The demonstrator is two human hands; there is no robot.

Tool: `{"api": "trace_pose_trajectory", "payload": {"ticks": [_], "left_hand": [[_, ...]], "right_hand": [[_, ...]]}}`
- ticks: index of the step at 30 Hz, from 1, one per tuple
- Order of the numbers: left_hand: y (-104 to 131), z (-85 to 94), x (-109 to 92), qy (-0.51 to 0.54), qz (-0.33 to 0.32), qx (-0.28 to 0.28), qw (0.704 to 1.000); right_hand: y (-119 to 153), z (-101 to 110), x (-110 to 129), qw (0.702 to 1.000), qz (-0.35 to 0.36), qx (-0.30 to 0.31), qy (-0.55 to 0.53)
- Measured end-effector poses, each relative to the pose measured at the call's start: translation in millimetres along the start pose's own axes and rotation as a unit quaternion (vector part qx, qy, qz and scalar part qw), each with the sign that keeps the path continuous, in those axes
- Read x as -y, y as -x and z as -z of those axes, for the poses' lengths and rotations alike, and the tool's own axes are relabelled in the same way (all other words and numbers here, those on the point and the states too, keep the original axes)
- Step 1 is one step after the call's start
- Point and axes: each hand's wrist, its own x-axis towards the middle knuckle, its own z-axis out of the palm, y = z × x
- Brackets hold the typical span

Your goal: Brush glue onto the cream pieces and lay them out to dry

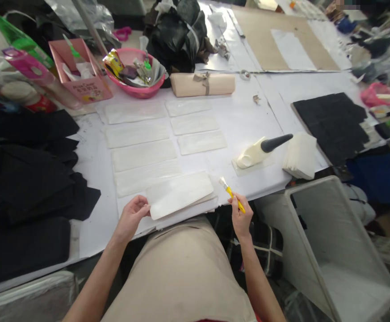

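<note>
Hands: left hand pinches the near-left corner of the top white sheet; right hand is closed around a yellow-handled brush, bristles pointing up and left, just off the sheet's right end and clear of it.
Sheet in hand: lies on a small stack of like sheets at the near table edge, directly in front of the person, slightly skewed on the pile.
Laid-out pieces: seven similar white strips lie flat in two columns farther up the white table covering, apart from one another, surfaces faintly glossy.
Step, as judged: brushing stage of a coat-and-lay-out routine; the top sheet is held steady and the brush is poised, not yet on it. Whether the bristles are loaded cannot be told.
Next move calls for: firm hold at the corner so the sheet does not slide; bristles brought down onto the right end and drawn evenly along the length; lower sheets kept clean.
Nearby right: cream glue pot with dark spout, then a pile of white squares, then black cut pieces.
Nearby left: black fabric stacks.
Far side: pink bowl of tools, pink box, beige tied roll.
</note>
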Motion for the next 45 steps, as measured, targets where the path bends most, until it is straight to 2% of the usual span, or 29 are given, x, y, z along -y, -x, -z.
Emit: {"api": "trace_pose_trajectory", "payload": {"ticks": [3,7,13,16,20,22,25,30,34,41,45], "left_hand": [[-11.3,-24.4,-29.2,-0.003,-0.047,0.035,0.998],[-39.4,-75.2,-59.3,-0.007,-0.101,0.090,0.991],[-72.4,-150.1,-87.3,0.011,-0.125,0.170,0.977],[-78.6,-175.4,-97.6,0.025,-0.122,0.175,0.977],[-85.4,-193.9,-102.1,0.015,-0.108,0.147,0.983],[-93.1,-197.2,-96.4,0.002,-0.100,0.129,0.987],[-111.6,-195.4,-75.3,-0.010,-0.078,0.106,0.991],[-143.6,-178.3,-27.1,-0.031,-0.009,0.065,0.997],[-158.3,-163.9,-1.2,-0.061,0.022,0.021,0.998],[-171.8,-146.3,17.2,-0.087,0.042,-0.044,0.994],[-174.1,-138.7,20.8,-0.093,0.046,-0.049,0.993]], "right_hand": [[-7.4,9.7,-10.7,0.997,-0.028,-0.067,-0.013],[-20.0,27.0,-25.9,0.987,-0.069,-0.138,-0.035],[-26.6,42.5,-43.0,0.980,-0.090,-0.168,-0.064],[-25.4,46.9,-51.8,0.979,-0.098,-0.168,-0.070],[-27.4,51.9,-60.9,0.977,-0.111,-0.167,-0.073],[-30.3,53.7,-63.7,0.978,-0.114,-0.163,-0.069],[-35.0,55.0,-66.9,0.979,-0.114,-0.154,-0.063],[-39.7,54.7,-73.0,0.982,-0.116,-0.137,-0.062],[-42.0,52.6,-78.4,0.981,-0.125,-0.126,-0.072],[-47.1,46.9,-79.2,0.984,-0.130,-0.095,-0.073],[-46.9,44.0,-81.3,0.984,-0.140,-0.084,-0.077]]}}
